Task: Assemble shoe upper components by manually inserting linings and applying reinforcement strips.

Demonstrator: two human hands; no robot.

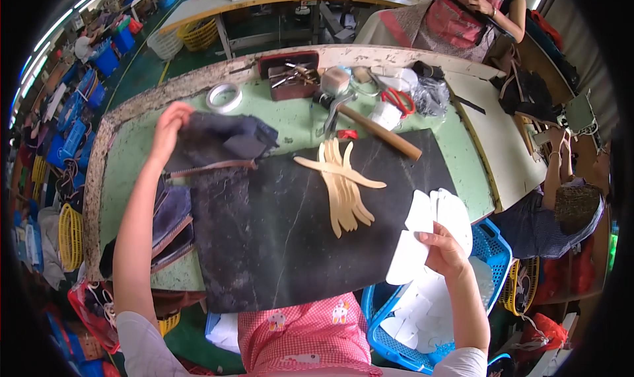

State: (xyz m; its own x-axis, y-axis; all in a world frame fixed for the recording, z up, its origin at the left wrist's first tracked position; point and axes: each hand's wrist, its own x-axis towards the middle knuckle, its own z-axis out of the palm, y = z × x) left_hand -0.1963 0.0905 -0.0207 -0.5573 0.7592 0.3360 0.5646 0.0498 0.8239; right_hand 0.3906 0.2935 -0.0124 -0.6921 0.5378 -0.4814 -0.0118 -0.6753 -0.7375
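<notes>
My left hand grips the far-left edge of a dark navy boot-upper-like piece, its fingers closed there. The piece lies partly bunched at the far left of a black work mat. My right hand pinches several flat white rounded pieces, fanned out over the mat's right edge. Between the hands lies a small stack of cream curved strips, with one strip across it. More dark pieces with brown zip-like edges rest under my left forearm.
Behind the mat are a wooden-handled hammer, red-handled scissors, a tape roll and a dark red toolbox. A blue basket of white pieces stands below the table at right. Other people work at far right.
</notes>
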